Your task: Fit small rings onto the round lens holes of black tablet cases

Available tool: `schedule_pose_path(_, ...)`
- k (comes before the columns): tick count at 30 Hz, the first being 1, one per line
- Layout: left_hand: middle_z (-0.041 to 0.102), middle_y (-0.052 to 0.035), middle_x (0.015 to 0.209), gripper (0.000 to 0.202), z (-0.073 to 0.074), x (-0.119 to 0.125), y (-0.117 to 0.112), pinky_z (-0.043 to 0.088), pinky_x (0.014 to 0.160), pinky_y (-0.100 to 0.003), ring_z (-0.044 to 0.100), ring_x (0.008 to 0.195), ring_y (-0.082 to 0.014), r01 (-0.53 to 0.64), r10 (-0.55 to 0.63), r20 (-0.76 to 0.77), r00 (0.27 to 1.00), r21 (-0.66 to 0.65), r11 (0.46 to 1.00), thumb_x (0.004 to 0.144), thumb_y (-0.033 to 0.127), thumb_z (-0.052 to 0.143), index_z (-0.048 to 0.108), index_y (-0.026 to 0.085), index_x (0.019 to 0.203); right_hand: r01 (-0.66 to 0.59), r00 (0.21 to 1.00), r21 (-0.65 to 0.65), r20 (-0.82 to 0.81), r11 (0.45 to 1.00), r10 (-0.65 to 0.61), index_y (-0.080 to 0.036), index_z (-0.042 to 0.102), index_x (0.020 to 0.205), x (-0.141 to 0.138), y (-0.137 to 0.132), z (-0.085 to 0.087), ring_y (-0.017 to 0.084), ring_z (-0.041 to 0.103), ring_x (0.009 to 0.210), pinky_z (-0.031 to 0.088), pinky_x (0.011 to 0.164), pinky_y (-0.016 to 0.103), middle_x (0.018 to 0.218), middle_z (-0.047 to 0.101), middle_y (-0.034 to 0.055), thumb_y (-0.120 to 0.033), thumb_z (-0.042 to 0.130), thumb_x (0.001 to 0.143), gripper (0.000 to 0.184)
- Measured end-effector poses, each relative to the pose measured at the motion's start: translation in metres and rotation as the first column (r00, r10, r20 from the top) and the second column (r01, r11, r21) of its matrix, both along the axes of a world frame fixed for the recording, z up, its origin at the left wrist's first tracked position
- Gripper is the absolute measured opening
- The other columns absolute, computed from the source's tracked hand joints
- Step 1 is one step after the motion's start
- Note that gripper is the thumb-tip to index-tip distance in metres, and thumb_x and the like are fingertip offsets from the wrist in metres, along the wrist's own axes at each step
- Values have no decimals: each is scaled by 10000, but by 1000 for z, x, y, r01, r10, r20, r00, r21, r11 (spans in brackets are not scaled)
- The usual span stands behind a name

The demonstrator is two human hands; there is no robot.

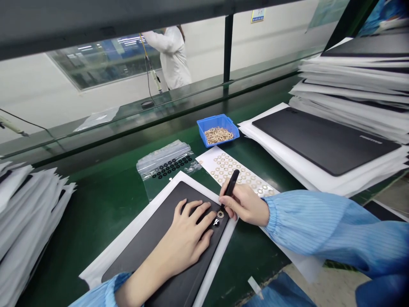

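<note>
A black tablet back cover [143, 232] lies on a white sheet [118, 247] in front of me. My left hand [188, 234] rests flat on it with fingers spread. Close to those fingertips, a metallic ring [220, 214] and a round dark piece with a white mark [216, 222] sit near the cover's far right corner. My right hand [244, 202] grips a black pen-like tool [232, 181], its tip at the ring. Under and beyond that hand lies a white sheet with rows of small rings [228, 164].
Loose rings fill a blue bin [234, 135]. Beside it, a clear plastic bag [169, 157] lies by rows of black rings. Stacked covers with white sheets stand at right [326, 140] and left [35, 213]. A person in white [175, 55] is beyond the bench.
</note>
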State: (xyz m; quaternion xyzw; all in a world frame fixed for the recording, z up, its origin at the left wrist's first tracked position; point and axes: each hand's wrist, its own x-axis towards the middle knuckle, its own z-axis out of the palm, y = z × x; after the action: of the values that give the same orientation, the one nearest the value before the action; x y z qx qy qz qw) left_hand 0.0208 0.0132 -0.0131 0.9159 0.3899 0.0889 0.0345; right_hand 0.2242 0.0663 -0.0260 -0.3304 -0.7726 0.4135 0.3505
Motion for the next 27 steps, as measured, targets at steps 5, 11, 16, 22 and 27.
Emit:
schedule_pose_path(5,505,-79,1267,329,-2,-1,1,283,984,-548,410,1159,-271,3,-3,6,1000,0,1000,899,216,421,486,203,1221,-12,1000,78,0,997,12,-208,452,769,2,0,-2,138,517,396,441,478,284,454,500,-31,-357,387,907,213)
schedule_pose_path(11,506,-79,1261,318,-1,0,1,285,984,-525,411,1142,-262,-5,5,27,1000,-10,1000,899,214,419,488,192,1209,-25,990,-26,-136,999,21,-185,463,749,6,4,-3,121,525,386,421,405,261,530,524,-12,-463,408,892,317)
schedule_pose_path(16,525,-81,1223,285,2,2,1,316,970,-484,425,1122,-248,-2,1,54,999,2,1000,883,199,431,516,191,1156,291,933,-3,-220,957,-285,-189,449,769,12,36,24,137,562,470,482,481,283,595,549,5,-447,466,874,280)
schedule_pose_path(22,530,-82,1201,279,2,2,-2,335,951,-475,442,1092,-240,3,-5,88,996,17,1000,887,205,419,512,194,1150,532,842,166,-203,830,-500,-198,416,936,-2,114,68,173,620,725,521,674,302,840,603,68,-373,356,923,185)
schedule_pose_path(27,533,-61,1184,272,2,0,-4,353,943,-435,451,1078,-223,4,-10,120,993,47,999,888,211,428,508,203,1148,482,859,258,47,837,-509,-144,514,846,-12,159,70,163,588,689,483,683,311,743,600,47,-269,496,876,130)
